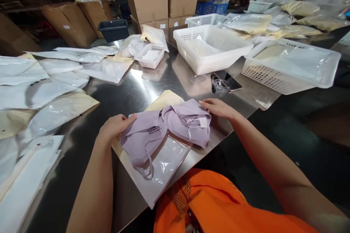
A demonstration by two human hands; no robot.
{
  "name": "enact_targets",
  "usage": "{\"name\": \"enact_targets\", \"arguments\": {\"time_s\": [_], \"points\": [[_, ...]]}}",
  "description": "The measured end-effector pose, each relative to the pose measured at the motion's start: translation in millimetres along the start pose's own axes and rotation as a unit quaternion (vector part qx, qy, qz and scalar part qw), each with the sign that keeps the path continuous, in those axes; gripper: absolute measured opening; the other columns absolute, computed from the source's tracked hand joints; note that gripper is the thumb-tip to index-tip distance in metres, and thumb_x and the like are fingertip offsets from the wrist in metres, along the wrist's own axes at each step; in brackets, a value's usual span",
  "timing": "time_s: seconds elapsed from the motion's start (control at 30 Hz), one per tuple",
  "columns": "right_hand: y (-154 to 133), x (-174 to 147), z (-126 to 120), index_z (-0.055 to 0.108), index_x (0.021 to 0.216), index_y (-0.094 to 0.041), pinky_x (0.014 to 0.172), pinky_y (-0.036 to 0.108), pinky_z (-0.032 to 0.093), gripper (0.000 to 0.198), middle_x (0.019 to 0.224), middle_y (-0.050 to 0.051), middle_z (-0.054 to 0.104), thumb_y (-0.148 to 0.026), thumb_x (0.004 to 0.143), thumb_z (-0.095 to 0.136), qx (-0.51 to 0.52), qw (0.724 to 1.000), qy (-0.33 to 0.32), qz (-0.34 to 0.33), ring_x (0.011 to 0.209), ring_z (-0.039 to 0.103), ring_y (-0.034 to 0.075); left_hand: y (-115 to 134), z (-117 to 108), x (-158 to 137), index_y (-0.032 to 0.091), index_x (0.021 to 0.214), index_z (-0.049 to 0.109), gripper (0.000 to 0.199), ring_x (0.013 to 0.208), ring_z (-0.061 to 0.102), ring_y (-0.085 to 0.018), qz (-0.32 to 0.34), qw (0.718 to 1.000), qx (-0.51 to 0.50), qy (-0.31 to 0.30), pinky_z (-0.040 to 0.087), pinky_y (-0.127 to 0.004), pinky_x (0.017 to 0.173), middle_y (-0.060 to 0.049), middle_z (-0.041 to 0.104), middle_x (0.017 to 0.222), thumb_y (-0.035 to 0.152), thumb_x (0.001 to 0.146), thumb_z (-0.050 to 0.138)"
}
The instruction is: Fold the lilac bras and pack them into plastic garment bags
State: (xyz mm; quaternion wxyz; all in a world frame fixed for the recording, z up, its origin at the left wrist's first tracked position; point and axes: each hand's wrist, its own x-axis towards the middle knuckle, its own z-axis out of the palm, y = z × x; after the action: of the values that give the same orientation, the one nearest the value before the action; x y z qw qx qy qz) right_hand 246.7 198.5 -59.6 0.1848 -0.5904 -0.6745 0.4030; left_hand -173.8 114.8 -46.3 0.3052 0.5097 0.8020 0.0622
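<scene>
Clear-fronted bag (164,165): I count at least one, flat on the counter (123,91).
Lilac garment (171,120): one, atop the bag; advise even tension, folds smoothed.
Left hand (117,125): pinching its left edge.
Right hand (216,107): pinching its upper-right edge.
Phone (229,80): one, beyond.
Large white baskets (218,60): two nearest.

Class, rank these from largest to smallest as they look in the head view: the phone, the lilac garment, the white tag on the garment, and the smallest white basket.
1. Lilac garment
2. Smallest white basket
3. Phone
4. White tag

The garment's nearness to the camera enlarges it.
</scene>
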Motion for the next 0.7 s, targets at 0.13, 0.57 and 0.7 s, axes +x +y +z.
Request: {"name": "enact_targets", "arguments": {"time_s": [0.13,0.57,0.7], "points": [[-9,14,3,0.066,0.076,-0.015,0.045,0.023,0.035,0.049,0.060,0.000,0.058,-0.061,0.065,0.076,0.022,0.998,-0.046,-0.028,0.052,0.049,0.012,-5,2,1,0.017,0.103,0.058,0.056,0.074,0.064,-0.022,0.031,0.990,-0.133,0.020,0.046,-0.026,0.054,-0.002,0.063,0.081,0.053,0.062,0.072],[-80,-34,-56,0.066,0.096,-0.022,0.081,0.035,0.053,0.019,0.090,0.007,0.072,-0.031,0.082,0.075,0.099,0.855,0.260,-0.438,0.086,0.068,0.019,5,-65,-87,0.026,0.088,0.075,0.020,0.094,0.063,-0.021,0.284,0.906,-0.178,0.259,0.050,-0.033,0.091,0.001,0.071,0.092,0.026,0.070,0.067],[-22,-50,-30,0.074,0.080,-0.026,0.093,0.043,0.052,0.020,0.093,0.006,0.074,-0.034,0.093,0.062,-0.013,0.905,0.093,-0.414,0.102,0.067,0.025,-3,-53,-62,0.029,0.073,0.078,0.026,0.091,0.066,-0.019,0.250,0.968,-0.030,-0.008,0.050,-0.027,0.086,0.003,0.075,0.091,0.019,0.065,0.055]]}}
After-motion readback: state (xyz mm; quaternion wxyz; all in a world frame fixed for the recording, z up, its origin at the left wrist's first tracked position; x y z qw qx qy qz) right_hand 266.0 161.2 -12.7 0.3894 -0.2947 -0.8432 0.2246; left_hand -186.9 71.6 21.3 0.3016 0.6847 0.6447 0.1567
